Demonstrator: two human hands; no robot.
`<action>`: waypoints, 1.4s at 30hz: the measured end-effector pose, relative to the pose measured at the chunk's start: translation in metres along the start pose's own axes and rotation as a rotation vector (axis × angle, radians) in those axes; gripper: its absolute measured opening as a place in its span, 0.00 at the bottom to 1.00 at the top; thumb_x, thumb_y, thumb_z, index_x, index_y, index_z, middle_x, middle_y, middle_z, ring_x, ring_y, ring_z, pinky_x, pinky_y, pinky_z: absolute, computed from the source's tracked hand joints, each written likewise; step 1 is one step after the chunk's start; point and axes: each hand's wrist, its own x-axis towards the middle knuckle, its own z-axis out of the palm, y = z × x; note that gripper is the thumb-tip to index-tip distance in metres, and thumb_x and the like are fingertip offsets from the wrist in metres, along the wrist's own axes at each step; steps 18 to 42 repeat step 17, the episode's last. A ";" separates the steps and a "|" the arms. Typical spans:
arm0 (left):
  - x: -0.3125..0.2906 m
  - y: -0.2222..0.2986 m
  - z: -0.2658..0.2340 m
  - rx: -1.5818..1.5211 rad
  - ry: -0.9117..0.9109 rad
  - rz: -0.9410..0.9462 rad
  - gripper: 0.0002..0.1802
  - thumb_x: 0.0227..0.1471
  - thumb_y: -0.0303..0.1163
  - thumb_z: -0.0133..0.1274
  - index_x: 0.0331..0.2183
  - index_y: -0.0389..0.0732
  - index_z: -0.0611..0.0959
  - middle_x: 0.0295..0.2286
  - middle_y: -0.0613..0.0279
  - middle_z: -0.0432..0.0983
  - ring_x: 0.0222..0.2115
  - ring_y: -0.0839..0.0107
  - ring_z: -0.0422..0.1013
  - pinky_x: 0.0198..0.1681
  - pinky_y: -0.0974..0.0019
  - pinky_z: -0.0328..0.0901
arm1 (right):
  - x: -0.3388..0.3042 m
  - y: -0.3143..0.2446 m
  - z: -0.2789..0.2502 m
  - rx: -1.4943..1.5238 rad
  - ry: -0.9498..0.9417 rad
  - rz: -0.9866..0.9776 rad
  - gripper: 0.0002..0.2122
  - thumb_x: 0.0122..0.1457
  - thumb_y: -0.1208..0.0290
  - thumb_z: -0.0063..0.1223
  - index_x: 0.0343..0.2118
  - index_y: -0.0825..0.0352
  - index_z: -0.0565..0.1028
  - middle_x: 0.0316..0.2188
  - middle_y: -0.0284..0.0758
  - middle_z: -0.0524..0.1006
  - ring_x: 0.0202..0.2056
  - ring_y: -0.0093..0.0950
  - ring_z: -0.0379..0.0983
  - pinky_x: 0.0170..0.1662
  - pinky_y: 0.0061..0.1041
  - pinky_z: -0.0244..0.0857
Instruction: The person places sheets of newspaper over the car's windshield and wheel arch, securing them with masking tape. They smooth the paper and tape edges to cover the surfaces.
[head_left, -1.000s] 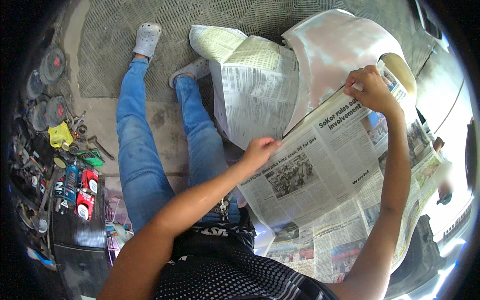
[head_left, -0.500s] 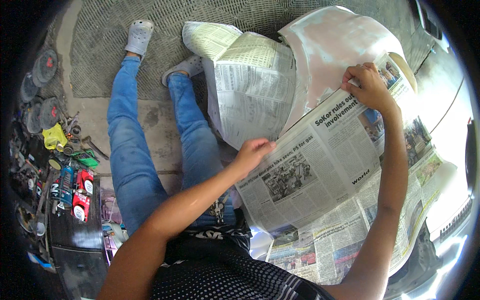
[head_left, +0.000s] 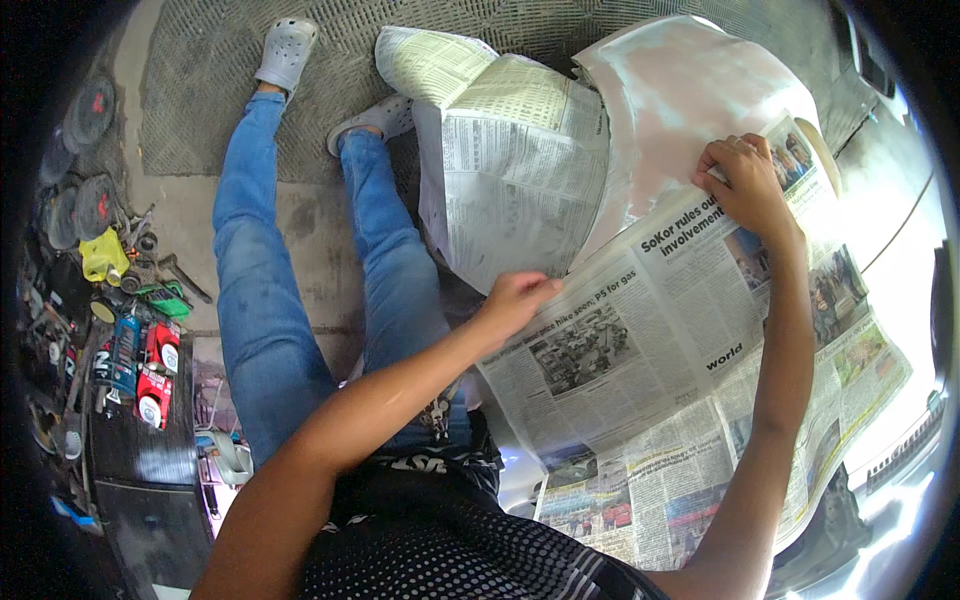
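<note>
A large newspaper sheet (head_left: 690,300) lies slanted over the pinkish, patchily sanded car body panel (head_left: 680,110). At the sheet's upper left edge, my left hand (head_left: 520,305) pinches the paper between thumb and fingers. Farther right along that edge, my right hand (head_left: 745,185) has its fingers curled down on the paper against the panel; its fingertips are partly hidden. More newspaper (head_left: 690,480) spreads beneath and nearer to me. To the left of the bare panel, another part is covered by a newspaper wrapping (head_left: 525,180).
My outstretched legs (head_left: 265,290) lie on the left over concrete and a ribbed mat (head_left: 210,110). At far left are sanding discs (head_left: 93,205), a yellow bag (head_left: 103,257), red containers (head_left: 155,398), a blue bottle (head_left: 125,355) and scattered tools. White car bodywork (head_left: 900,220) stands at right.
Both hands keep their places on the sheet's upper edge, the right fingers shifting slightly. The newspaper's right-hand corner has dropped flatter. The whole view has moved a little.
</note>
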 end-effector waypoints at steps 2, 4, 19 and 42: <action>0.000 0.001 -0.001 -0.013 0.005 0.026 0.19 0.62 0.43 0.58 0.35 0.34 0.88 0.26 0.70 0.77 0.29 0.79 0.68 0.34 0.69 0.62 | 0.000 -0.002 -0.003 0.000 -0.012 0.018 0.06 0.57 0.69 0.62 0.31 0.65 0.78 0.29 0.36 0.78 0.39 0.35 0.75 0.63 0.37 0.53; 0.001 0.002 -0.001 -0.007 0.007 0.034 0.19 0.61 0.43 0.58 0.35 0.34 0.88 0.25 0.69 0.77 0.29 0.78 0.68 0.34 0.68 0.63 | 0.000 -0.003 -0.004 -0.002 -0.033 0.045 0.06 0.57 0.69 0.63 0.31 0.65 0.78 0.29 0.36 0.78 0.40 0.36 0.75 0.63 0.38 0.53; 0.007 0.010 -0.003 0.022 -0.026 0.038 0.19 0.59 0.45 0.62 0.34 0.36 0.89 0.25 0.68 0.78 0.29 0.78 0.68 0.34 0.69 0.63 | -0.006 0.004 -0.008 0.027 -0.014 0.060 0.07 0.59 0.67 0.62 0.33 0.65 0.78 0.31 0.37 0.78 0.41 0.35 0.75 0.64 0.41 0.53; 0.007 0.010 -0.003 0.022 -0.026 0.038 0.19 0.59 0.45 0.62 0.34 0.36 0.89 0.25 0.68 0.78 0.29 0.78 0.68 0.34 0.69 0.63 | -0.006 0.004 -0.008 0.027 -0.014 0.060 0.07 0.59 0.67 0.62 0.33 0.65 0.78 0.31 0.37 0.78 0.41 0.35 0.75 0.64 0.41 0.53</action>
